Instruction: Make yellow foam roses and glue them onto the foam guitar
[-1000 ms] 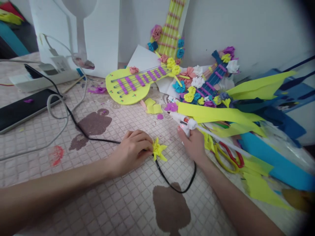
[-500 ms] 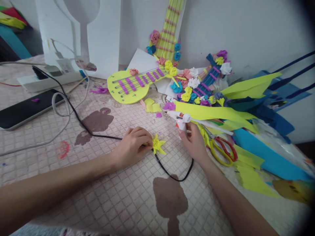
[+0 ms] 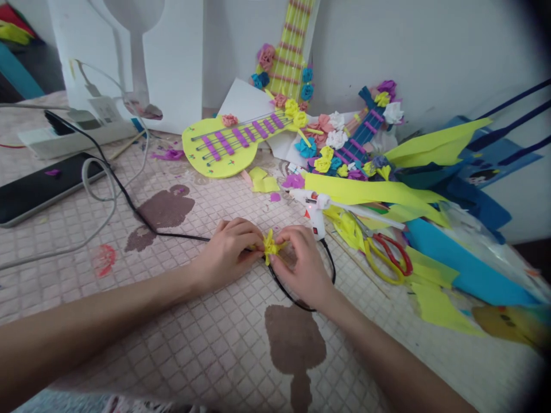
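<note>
A small yellow paper flower (image 3: 270, 248) is between my two hands, low over the quilted cloth. My left hand (image 3: 232, 246) pinches it from the left, its fingers closed at the flower's base. From the right, the thumb and fingers of my right hand (image 3: 301, 264) close on its petals. Beyond my right hand lies a white glue gun (image 3: 316, 215) on the table, its red light lit and a glue stick out of its back. The gun's black cord (image 3: 181, 235) runs under the flower and off to the left.
Scissors (image 3: 390, 258) with red and yellow handles lie at right, among yellow and blue paper strips (image 3: 465, 264). A yellow paper guitar (image 3: 224, 149) and paper flowers (image 3: 336, 137) stand behind. A phone (image 3: 47, 183) and a power strip (image 3: 77, 135) are at left.
My right hand has let go of the glue gun, which now rests on the cloth, and has moved left onto the flower's petals. My left hand keeps its pinch.
</note>
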`<state>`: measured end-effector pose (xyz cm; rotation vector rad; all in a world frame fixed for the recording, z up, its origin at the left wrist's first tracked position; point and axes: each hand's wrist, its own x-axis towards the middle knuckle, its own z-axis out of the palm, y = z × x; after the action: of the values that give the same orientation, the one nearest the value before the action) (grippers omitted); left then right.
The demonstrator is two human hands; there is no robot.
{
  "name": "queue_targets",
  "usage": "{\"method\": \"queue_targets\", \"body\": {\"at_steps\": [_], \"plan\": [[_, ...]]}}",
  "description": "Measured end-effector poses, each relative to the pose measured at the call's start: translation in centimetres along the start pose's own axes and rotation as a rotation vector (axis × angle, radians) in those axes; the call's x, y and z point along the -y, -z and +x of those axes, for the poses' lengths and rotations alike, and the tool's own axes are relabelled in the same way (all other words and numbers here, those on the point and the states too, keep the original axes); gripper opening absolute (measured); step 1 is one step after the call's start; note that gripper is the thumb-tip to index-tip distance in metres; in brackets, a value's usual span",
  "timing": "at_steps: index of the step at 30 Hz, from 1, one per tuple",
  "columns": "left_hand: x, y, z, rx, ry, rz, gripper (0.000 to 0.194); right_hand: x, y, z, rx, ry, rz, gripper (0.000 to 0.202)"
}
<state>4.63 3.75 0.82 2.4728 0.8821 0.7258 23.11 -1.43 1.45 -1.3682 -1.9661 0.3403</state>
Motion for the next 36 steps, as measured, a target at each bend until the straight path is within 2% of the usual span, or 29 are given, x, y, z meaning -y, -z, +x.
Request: {"method": "queue_targets", "body": {"at_steps": [7, 13, 20, 25, 36], "plan": [[0.1, -0.2, 0.1, -0.007, -0.014, -0.019, 0.003, -0.4, -0.5, 0.1, 0.024, -0.053, 0.018, 0.019], [0.0, -0.7, 0.3, -0.072, 0.066, -0.030, 0.010, -0.5, -0.6, 0.1, 0.029, -0.057, 0.010, 0.020], [-0.5, -0.7, 0.7, -0.033, 0.122, 0.022, 0.014, -0.8, -0.4, 0.0, 0.040, -0.059, 0.037, 0.020], [-0.5, -0.7, 0.7, -0.034, 0.131, 0.017, 0.014, -1.1, -0.3, -0.1, 0.034, -0.094, 0.062, 0.021], [-0.5, -0.7, 0.8, -0.037, 0.120, -0.020, 0.013, -1.2, -0.4, -0.1, 0.032, -0.071, 0.053, 0.022]]}}
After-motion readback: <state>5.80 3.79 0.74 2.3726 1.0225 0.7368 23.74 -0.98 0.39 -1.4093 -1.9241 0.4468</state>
